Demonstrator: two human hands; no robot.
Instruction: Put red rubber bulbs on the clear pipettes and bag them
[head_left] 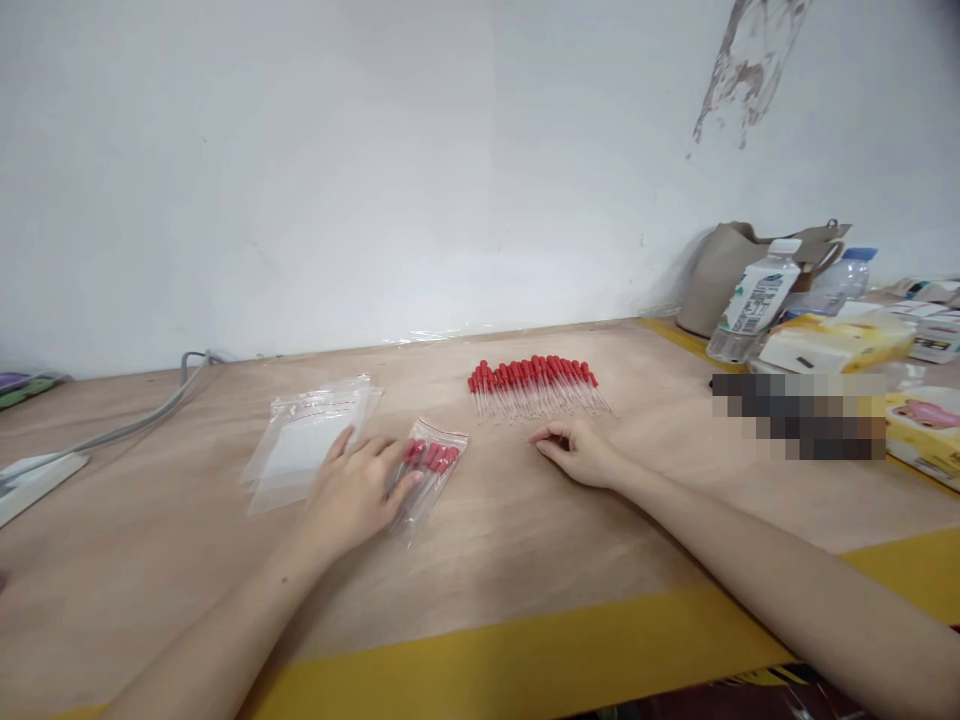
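My left hand [360,490] lies low over the table with its fingers spread, thumb and fingertips at the left side of a clear zip bag [427,490]. Several red-capped droppers [431,456] show inside that bag. Beyond the fingers is a stack of empty clear zip bags [300,430], partly covered by my hand. My right hand [577,452] rests on the table with thumb and index tip pinched together; I see nothing between them. Just past it lies a row of loose droppers [536,380], red bulbs toward the wall and clear thin stems toward me.
A grey cable [161,410] runs to a white box [37,485] at the left. On the right stand a taupe bag [720,275], a labelled plastic bottle [757,300] and yellow-white packs [832,345]. Yellow tape [480,655] lines the table's front edge.
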